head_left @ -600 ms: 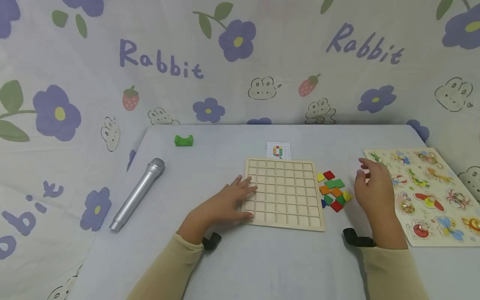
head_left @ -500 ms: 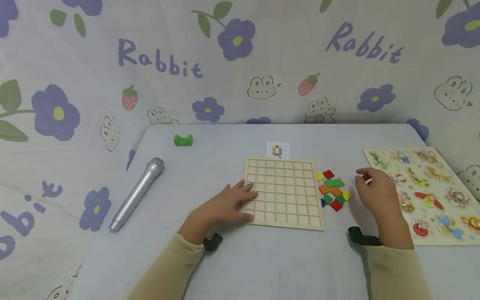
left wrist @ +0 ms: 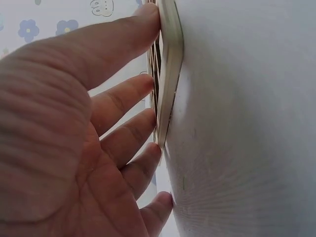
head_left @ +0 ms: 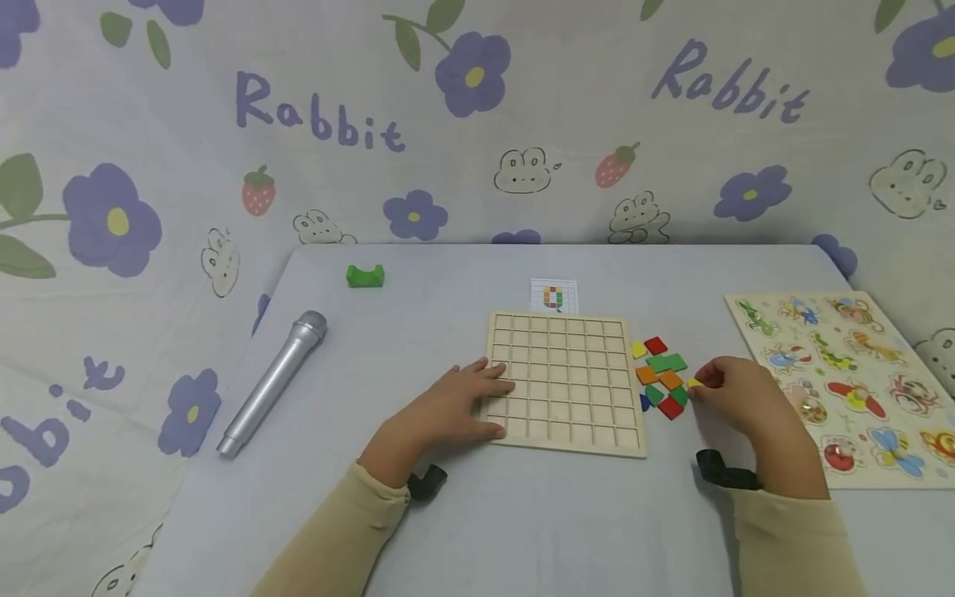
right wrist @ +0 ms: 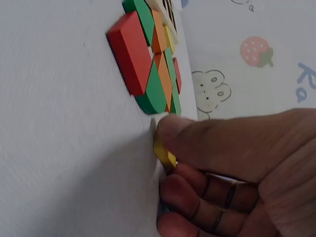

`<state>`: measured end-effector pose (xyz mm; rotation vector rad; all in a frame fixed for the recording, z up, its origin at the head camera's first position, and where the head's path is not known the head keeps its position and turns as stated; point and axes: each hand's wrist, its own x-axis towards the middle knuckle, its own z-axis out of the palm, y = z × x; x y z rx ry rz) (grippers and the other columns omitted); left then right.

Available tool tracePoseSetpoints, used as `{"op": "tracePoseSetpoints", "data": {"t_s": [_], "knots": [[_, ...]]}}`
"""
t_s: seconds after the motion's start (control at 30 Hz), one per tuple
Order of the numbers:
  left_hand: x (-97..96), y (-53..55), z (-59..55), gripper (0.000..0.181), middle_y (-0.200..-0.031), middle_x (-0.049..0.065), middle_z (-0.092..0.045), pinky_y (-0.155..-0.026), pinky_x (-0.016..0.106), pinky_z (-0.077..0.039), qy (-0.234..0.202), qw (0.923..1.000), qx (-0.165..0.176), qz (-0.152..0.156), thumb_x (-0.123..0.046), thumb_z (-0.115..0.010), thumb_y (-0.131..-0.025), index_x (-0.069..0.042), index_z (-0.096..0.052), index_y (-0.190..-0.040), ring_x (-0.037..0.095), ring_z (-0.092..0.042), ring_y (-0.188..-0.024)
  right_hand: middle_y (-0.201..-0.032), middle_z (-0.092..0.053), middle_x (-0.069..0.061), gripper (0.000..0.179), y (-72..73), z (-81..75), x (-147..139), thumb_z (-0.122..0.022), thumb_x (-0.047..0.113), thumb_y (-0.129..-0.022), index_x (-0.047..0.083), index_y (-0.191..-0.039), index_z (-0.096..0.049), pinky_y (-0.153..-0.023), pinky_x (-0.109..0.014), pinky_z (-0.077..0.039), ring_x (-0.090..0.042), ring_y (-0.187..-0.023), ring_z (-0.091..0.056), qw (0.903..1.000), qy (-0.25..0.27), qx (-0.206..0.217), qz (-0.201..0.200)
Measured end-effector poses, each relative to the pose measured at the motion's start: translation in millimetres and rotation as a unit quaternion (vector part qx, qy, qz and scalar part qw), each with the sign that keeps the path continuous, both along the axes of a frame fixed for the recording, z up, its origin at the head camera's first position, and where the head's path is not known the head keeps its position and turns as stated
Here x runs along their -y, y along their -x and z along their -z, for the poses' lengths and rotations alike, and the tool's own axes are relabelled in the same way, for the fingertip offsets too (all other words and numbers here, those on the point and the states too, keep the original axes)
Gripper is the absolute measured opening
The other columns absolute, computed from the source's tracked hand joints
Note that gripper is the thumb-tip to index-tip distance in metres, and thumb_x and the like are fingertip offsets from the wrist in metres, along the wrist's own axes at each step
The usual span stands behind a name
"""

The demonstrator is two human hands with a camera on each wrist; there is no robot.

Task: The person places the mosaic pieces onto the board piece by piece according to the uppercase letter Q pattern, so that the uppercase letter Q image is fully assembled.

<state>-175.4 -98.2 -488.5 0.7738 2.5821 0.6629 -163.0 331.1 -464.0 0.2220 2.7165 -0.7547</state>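
A wooden grid board (head_left: 559, 383) lies flat, its cells bare. My left hand (head_left: 451, 408) rests at its left edge with fingers spread; in the left wrist view the thumb (left wrist: 113, 42) touches the board's rim (left wrist: 170, 64). Right of the board lies a cluster of coloured tiles: red (head_left: 671, 408), orange (head_left: 647, 376), green (head_left: 667, 362), yellow and blue. At the cluster's right side my right hand (head_left: 746, 398) pinches a yellow tile (right wrist: 164, 150) between thumb and fingers, low over the table. The fingers partly hide that tile.
Behind the board lies a small card (head_left: 554, 296) printed with a coloured block pattern. An insect puzzle board (head_left: 843, 390) is at the right, near my right forearm. A silver microphone (head_left: 274, 385) and a green notched block (head_left: 366, 277) lie at the left.
My right hand has come down and taken the rightmost yellow tile between thumb and fingers. The left hand has stayed at the board's edge.
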Motion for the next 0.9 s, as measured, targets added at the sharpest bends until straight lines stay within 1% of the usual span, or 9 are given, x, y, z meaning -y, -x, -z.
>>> {"op": "tracePoseSetpoints", "data": {"t_s": [0.13, 0.27, 0.33, 0.43, 0.53, 0.6, 0.67, 0.77, 0.9], "knots": [[-0.8, -1.6, -3.5, 0.071, -0.176, -0.004, -0.039, -0.140, 0.054, -0.016, 0.004, 1.0000, -0.005, -0.001, -0.037, -0.086, -0.096, -0.026, -0.058, -0.160, 0.025, -0.022, -0.170, -0.107, -0.067, -0.024, 0.031, -0.2, 0.3, 4.0, -0.073, 0.017, -0.103, -0.008, -0.120, -0.066, -0.075, -0.038, -0.054, -0.037, -0.097, -0.059, 1.0000, -0.004, -0.003, 0.003], [-1.2, -2.9, -6.5, 0.070, -0.176, -0.004, -0.040, -0.139, 0.054, -0.018, 0.004, 0.9999, -0.009, -0.005, -0.037, -0.087, -0.095, -0.026, -0.060, -0.159, 0.025, -0.024, -0.169, -0.108, -0.064, -0.024, 0.030, 1.5, 3.2, 6.5, -0.075, 0.018, -0.102, -0.004, -0.118, -0.062, -0.077, -0.039, -0.053, -0.038, -0.098, -0.057, 0.9999, 0.007, -0.013, 0.006], [-1.0, -2.6, -5.5, 0.070, -0.176, -0.004, -0.041, -0.139, 0.054, -0.019, 0.003, 0.9999, -0.012, -0.005, -0.037, -0.087, -0.094, -0.026, -0.060, -0.158, 0.025, -0.025, -0.169, -0.109, -0.064, -0.024, 0.029, 1.9, 3.5, 8.7, -0.075, 0.018, -0.102, -0.002, -0.118, -0.062, -0.077, -0.038, -0.053, -0.038, -0.099, -0.057, 0.9995, 0.015, -0.027, 0.012], [-0.2, -1.3, -3.0, 0.070, -0.175, -0.003, -0.041, -0.139, 0.054, -0.020, -0.002, 0.9999, -0.013, -0.002, -0.037, -0.087, -0.094, -0.026, -0.060, -0.158, 0.025, -0.025, -0.169, -0.112, -0.064, -0.022, 0.030, 3.9, 0.3, 19.3, -0.073, 0.018, -0.104, 0.000, -0.125, -0.063, -0.074, -0.032, -0.052, -0.036, -0.100, -0.057, 0.9959, 0.037, -0.080, 0.020], [1.1, 0.0, -1.7, 0.071, -0.175, -0.003, -0.041, -0.139, 0.054, -0.019, -0.002, 0.9999, -0.013, -0.002, -0.037, -0.087, -0.094, -0.026, -0.060, -0.159, 0.025, -0.025, -0.169, -0.115, -0.066, -0.020, 0.034, 10.7, -8.3, 43.1, -0.069, 0.017, -0.106, 0.004, -0.138, -0.065, -0.069, -0.027, -0.051, -0.032, -0.099, -0.058, 0.9866, 0.069, -0.148, 0.008], [1.1, 0.6, -1.0, 0.071, -0.176, -0.004, -0.041, -0.139, 0.053, -0.018, -0.001, 0.9999, -0.011, -0.004, -0.037, -0.087, -0.094, -0.027, -0.060, -0.159, 0.024, -0.024, -0.169, -0.113, -0.065, -0.017, 0.036, 17.5, -16.5, 62.5, -0.067, 0.016, -0.108, 0.008, -0.144, -0.066, -0.066, -0.026, -0.051, -0.029, -0.095, -0.057, 0.9801, 0.097, -0.173, -0.018], [1.5, 0.7, -1.1, 0.071, -0.176, -0.005, -0.040, -0.139, 0.053, -0.017, -0.003, 1.0000, -0.006, -0.007, -0.038, -0.087, -0.094, -0.028, -0.059, -0.159, 0.023, -0.023, -0.170, -0.109, -0.066, -0.015, 0.034, 26.3, -23.1, 82.6, -0.064, 0.016, -0.110, 0.008, -0.143, -0.069, -0.065, -0.027, -0.050, -0.028, -0.090, -0.057, 0.9755, 0.118, -0.179, -0.051], [2.0, 0.7, -0.4, 0.072, -0.175, -0.005, -0.040, -0.139, 0.053, -0.017, -0.006, 0.9999, -0.004, -0.007, -0.038, -0.088, -0.093, -0.028, -0.059, -0.159, 0.023, -0.023, -0.170, -0.105, -0.069, -0.015, 0.029, 44.5, -25.3, 110.2, -0.063, 0.014, -0.110, 0.006, -0.137, -0.071, -0.069, -0.029, -0.054, -0.028, -0.088, -0.064, 0.9707, 0.156, -0.160, -0.087], [2.2, 1.2, 0.5, 0.072, -0.175, -0.004, -0.041, -0.139, 0.055, -0.018, -0.011, 0.9999, -0.008, -0.001, -0.038, -0.088, -0.093, -0.027, -0.060, -0.159, 0.024, -0.024, -0.169, -0.108, -0.076, -0.015, 0.023, 74.3, -15.6, 141.8, -0.064, 0.013, -0.109, 0.003, -0.128, -0.073, -0.080, -0.034, -0.062, -0.030, -0.096, -0.073, 0.9699, 0.172, -0.126, -0.117]]}}
